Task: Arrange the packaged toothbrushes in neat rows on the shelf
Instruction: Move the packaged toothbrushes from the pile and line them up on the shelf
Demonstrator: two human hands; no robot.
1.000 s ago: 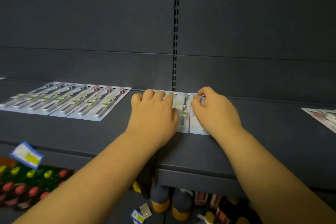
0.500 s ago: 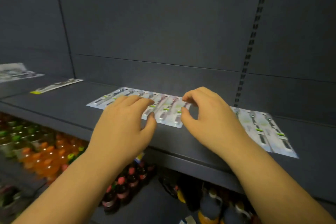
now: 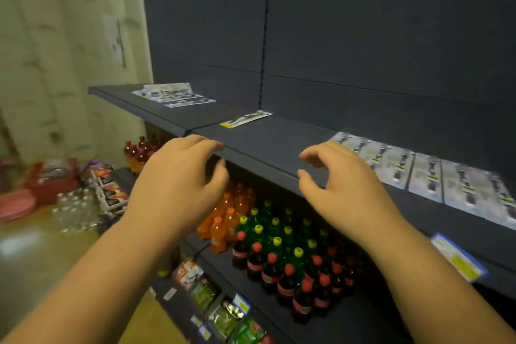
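1. Dark grey metal shelf (image 3: pixel 268 134) runs from far left to near right, above a lower shelf full of soda bottles (image 3: pixel 279 246).
2. On the right, a row of packaged toothbrushes (image 3: pixel 424 173) lies flat, side by side, blurred.
3. Far left lies a small pile of packages (image 3: pixel 174 95).
4. One single toothbrush package (image 3: pixel 245 119) lies alone between them.
5. Left hand (image 3: pixel 178 187) and right hand (image 3: pixel 349 190) are at the shelf's front edge, fingers loosely curled, holding nothing.

left hand (image 3: pixel 178 176): palm down, fingers curled, empty | right hand (image 3: pixel 343 184): same
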